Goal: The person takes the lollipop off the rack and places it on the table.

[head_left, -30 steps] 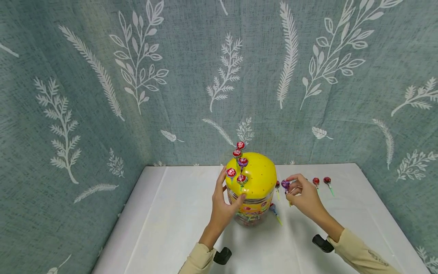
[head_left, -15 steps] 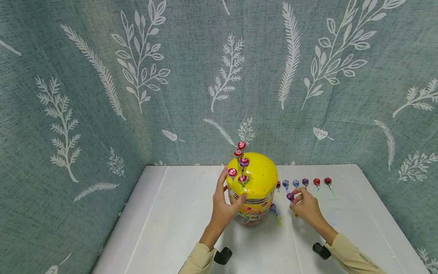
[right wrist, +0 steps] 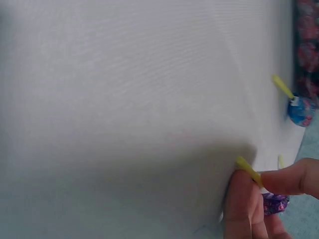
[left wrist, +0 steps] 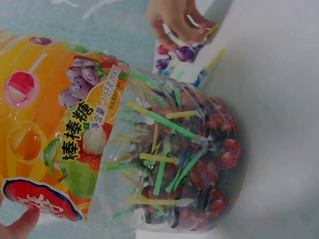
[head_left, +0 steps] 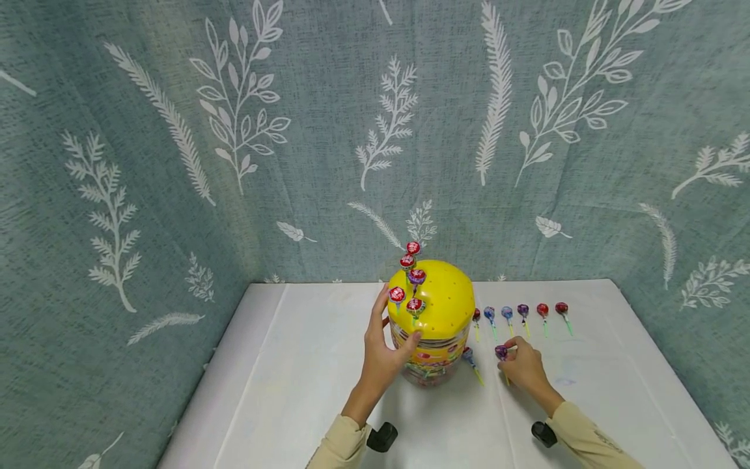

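My left hand (head_left: 381, 355) grips the left side of a clear plastic candy jar (left wrist: 65, 124), its thumb at the front just under the yellow lid (head_left: 445, 296). Several wrapped lollipops (head_left: 415, 306) stand upright in the left part of that lid, which is dotted with small holes. Low over the cloth to the right of the jar, my right hand (head_left: 524, 368) pinches a purple lollipop (head_left: 500, 352). In the right wrist view, thumb and fingers hold its yellow stick (right wrist: 249, 172). A blue lollipop (head_left: 471, 361) lies close by the jar's right side.
A row of lollipops, with a red one (head_left: 543, 309) among them, lies behind my right hand on the white-covered table (head_left: 281, 365). More lollipops (left wrist: 199, 164) fill the jar's bottom. A green leaf-patterned curtain (head_left: 328, 130) hangs behind the table.
My right hand has moved toward me and down with the purple lollipop, away from the row, which now shows fully. The left hand stays on the jar.
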The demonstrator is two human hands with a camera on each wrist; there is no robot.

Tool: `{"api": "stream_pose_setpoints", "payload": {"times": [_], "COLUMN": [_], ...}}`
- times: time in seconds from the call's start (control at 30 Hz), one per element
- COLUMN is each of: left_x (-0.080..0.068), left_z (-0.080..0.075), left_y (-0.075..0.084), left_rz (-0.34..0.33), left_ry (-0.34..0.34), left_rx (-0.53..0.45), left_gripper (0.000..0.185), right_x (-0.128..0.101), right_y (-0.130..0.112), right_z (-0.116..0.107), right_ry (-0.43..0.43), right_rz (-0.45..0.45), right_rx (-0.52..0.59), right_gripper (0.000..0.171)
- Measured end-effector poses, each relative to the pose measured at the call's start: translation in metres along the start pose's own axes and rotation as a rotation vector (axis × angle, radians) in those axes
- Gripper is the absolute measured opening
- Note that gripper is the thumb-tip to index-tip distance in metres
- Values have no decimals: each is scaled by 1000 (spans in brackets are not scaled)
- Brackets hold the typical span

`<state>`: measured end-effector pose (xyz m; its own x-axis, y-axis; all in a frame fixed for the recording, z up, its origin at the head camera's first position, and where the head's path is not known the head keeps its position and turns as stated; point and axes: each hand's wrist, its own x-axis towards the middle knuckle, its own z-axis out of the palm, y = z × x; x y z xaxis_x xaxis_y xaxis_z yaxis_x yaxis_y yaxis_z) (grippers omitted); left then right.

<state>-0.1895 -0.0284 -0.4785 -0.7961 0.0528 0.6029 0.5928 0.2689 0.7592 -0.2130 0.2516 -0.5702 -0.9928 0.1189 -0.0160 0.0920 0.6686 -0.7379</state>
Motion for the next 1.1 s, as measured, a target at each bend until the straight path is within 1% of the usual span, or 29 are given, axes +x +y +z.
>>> {"api": "stream_pose_setpoints", "payload": {"times": [0.1,0.17,0.3,0.43,0.53,0.6,0.67,0.77,0.9,1.1], "left_x": [-2,-2,-2,-1,-1,-1,-1,-1,-1,3], "left_z": [1,2,1,0,1,1,2,2,0,-7], "left_y": [-15,-18,-21,-20,-21,-21,-22,-21,-15,17], "left_rz": [1,3,10,13,15,16,16,9,5,-8], "left_ry": [2,-1,4,3,-1,-2,-4,-4,-1,-11], "left_rx": [17,22,17,20,23,22,22,23,19,3], "left_gripper": [82,82,81,81,81,81,82,83,84,78], "right_x": [1,1,3,4,5,5,5,5,5,5], "right_y": [-1,-2,-5,-7,-9,-12,-16,-24,-38,-64], "right_z": [3,3,5,5,5,4,1,-5,-17,-45], "right_ry": [-6,-9,-13,9,19,24,31,43,40,51], "right_rz": [0,4,-17,-35,-27,-21,-32,-90,-172,-244], "right_rx": [-22,-28,-55,-127,-166,-168,-146,-91,-17,36], "right_gripper": [40,40,42,45,46,46,44,39,32,27]}}
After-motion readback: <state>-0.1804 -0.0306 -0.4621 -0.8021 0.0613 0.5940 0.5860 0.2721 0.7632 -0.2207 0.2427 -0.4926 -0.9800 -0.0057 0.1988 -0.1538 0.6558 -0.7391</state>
